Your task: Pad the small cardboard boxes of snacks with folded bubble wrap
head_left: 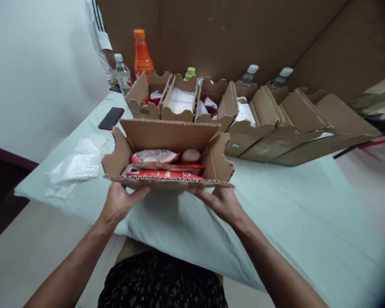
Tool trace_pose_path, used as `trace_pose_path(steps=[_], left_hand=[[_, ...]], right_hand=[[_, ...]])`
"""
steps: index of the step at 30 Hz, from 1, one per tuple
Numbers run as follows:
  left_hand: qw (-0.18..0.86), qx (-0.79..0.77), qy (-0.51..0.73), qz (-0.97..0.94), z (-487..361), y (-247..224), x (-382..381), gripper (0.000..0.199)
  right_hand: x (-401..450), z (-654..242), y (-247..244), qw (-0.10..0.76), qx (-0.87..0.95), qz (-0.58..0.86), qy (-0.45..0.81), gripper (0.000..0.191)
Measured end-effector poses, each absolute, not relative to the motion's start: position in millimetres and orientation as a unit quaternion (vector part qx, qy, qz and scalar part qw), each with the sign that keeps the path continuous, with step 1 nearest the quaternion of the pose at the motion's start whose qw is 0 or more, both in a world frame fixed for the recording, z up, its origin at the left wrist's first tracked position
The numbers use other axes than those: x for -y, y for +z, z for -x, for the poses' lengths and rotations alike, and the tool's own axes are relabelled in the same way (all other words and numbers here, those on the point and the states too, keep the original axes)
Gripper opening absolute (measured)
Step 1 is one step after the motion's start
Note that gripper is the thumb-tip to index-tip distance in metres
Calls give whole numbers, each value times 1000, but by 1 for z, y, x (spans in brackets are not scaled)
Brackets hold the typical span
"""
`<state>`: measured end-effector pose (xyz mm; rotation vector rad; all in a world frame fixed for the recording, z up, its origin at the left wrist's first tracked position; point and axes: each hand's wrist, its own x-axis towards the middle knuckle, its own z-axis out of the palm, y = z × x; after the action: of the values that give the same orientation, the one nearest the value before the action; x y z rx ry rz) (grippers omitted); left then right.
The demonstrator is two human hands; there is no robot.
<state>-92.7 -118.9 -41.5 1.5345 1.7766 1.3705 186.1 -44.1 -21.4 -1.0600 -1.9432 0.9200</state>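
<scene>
An open-topped cardboard box (170,130) is held up in front of me between both hands. My left hand (120,201) grips its lower left corner, thumb along the near wall. At the right corner my right hand (220,203) grips the same wall; the fingers of both hands are mostly hidden under the box. Inside lie red packets (167,174), a pink-and-white packet (155,155) and a small rounded item (190,155) I cannot make out. Behind it stands a row of similar cardboard boxes (259,139), some with packets or bubble wrap in them.
A pale green cloth (308,201) covers the table. On the left lie bubble wrap (80,164) and a phone (111,118). An orange bottle (143,55) and a clear bottle (122,75) stand behind, before a large cardboard panel (218,34). A person's sleeve (98,25) shows at the back left.
</scene>
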Motion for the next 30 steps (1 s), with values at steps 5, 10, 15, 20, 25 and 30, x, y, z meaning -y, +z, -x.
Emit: trace_pose_path(steps=[5,10,15,20,25,30], left_hand=[[185,-608,510,-580,68,-36,114,49],[211,-606,511,-572,53,-56,140,46],[221,-642,511,-527,70,-60,172,27],[204,-668,560,-445,88,-58,186,39],[231,-651,582,-430,132,-65,164,47],[260,-619,623,-402,196,-71,100,39]], right_hand=[[41,-204,-19,332,752,461,333,40],[68,-221,-27,336,732,463,370,42],[51,-180,-28,318,736,395,450,48],[25,-132,-34,348,765,322,435,60],[25,-103,-41,370,757,322,431,70],[40,-78,-73,405,731,357,417,77]])
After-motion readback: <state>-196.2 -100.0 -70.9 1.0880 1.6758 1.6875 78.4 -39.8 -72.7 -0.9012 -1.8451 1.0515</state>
